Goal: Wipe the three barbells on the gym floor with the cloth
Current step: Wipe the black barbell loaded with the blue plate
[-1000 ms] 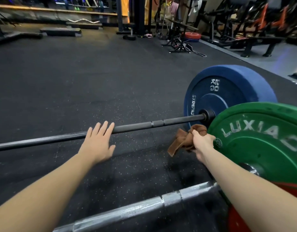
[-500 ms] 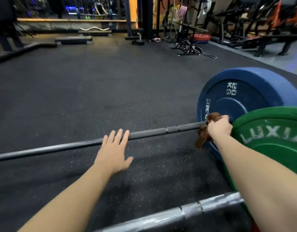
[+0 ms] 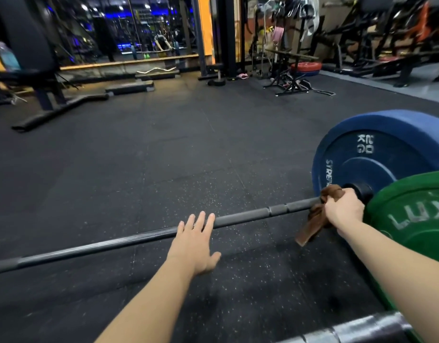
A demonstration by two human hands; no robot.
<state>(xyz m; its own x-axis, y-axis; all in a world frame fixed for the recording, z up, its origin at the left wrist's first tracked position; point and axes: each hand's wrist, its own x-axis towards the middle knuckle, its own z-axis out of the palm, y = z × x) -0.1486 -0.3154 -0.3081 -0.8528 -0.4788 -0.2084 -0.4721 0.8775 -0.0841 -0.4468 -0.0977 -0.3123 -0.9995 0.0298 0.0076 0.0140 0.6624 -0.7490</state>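
Gripping the brown cloth [image 3: 312, 225], the right hand [image 3: 343, 211] is curled round the black bar [image 3: 250, 217] at its far right end, hard against the collar of the blue plate [image 3: 386, 149]. The cloth is bunched between palm and bar, with a loose tail hanging below the wrist toward the floor [image 3: 164, 157].

The left hand [image 3: 193, 243] lies well apart from the right, further along the same bar. It is flat, palm down with fingers straight and close together, and its fingertips rest across the shaft. It holds nothing and looks to be steadying the bar.

A green plate [image 3: 411, 219] stands just right of the right hand. Below the right forearm, closer to the body, a silver bar [image 3: 362, 330] runs out from that plate.

By my reading, the wipe of the black bar is only at its start. The cloth sits at the plate end, and the whole shaft between the two hands, and beyond the left hand, is yet to be covered. Whether the silver bar has been cleaned cannot be told from its look. No third barbell shows near the hands, so at least one full bar seems left to do, perhaps more.
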